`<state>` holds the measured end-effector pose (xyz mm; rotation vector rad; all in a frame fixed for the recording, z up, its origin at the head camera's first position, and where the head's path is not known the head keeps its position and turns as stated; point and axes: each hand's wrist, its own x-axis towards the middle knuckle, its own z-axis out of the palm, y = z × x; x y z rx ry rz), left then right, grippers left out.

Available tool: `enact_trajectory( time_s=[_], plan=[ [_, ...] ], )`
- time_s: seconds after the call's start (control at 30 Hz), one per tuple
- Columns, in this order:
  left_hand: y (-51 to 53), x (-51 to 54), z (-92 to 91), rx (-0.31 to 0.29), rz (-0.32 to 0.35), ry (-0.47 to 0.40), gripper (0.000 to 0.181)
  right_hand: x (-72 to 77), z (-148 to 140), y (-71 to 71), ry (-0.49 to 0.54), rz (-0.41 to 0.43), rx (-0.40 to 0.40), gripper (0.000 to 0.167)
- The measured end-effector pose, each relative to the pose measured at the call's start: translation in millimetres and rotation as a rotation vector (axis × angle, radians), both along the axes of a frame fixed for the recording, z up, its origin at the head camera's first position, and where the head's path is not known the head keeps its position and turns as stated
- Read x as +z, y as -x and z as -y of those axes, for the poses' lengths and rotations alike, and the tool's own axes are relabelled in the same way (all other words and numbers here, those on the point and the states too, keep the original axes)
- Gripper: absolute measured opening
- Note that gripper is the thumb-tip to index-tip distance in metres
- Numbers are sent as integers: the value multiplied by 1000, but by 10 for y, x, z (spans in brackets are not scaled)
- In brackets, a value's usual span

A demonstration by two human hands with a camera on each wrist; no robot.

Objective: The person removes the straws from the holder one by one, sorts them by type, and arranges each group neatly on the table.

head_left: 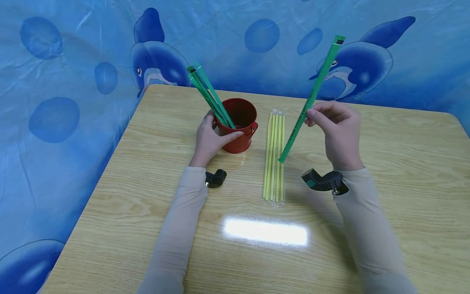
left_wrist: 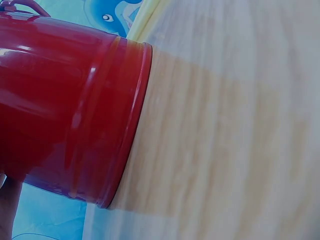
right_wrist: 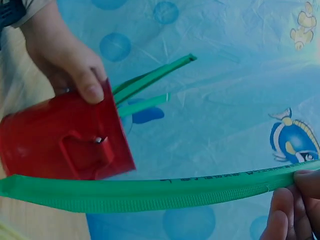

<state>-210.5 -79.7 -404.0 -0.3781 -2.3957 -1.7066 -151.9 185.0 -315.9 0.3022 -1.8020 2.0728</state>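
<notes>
A small red metal bucket point(head_left: 238, 143) stands upright on the table, left of centre in the head view. My left hand point(head_left: 210, 139) grips its near left side, with the thumb along the rim. Several slim green wrapped sticks point(head_left: 207, 98) lean out of the bucket toward the far left. My right hand point(head_left: 339, 128) pinches another long green printed wrapper point(head_left: 315, 92) near its middle between thumb and fingertips. It is held slanted in the air, its lower end over some yellow sticks point(head_left: 272, 157) in clear plastic sleeves. What is inside the green wrapper is hidden.
The wood-grain table point(head_left: 125, 196) reaches back to a blue curtain point(head_left: 220, 45) printed with dolphins. A bright light reflection point(head_left: 265, 231) shows on its near part. A black wrist camera point(head_left: 323, 180) juts inward from my right sleeve, and another point(head_left: 216, 178) from my left.
</notes>
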Motion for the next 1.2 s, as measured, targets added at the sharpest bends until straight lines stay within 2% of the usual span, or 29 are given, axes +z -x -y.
enact_trajectory(
  time_s=[0.3,0.5,0.8,1.0,1.2],
  plan=[
    [3,11,-9,-1,5,10,76,-236,-430,-91,59,208,97,8],
    [12,7,-22,-7,7,10,75,-389,-594,-125,70,362,185,10],
    [-13,-13,13,6,26,-16,77,-735,-746,1,44,571,284,13],
    [-18,-8,11,4,11,-14,77,-905,-804,56,-33,642,266,16],
    [-9,6,6,-1,8,-8,78,-991,-767,77,-80,673,195,10]
  ],
)
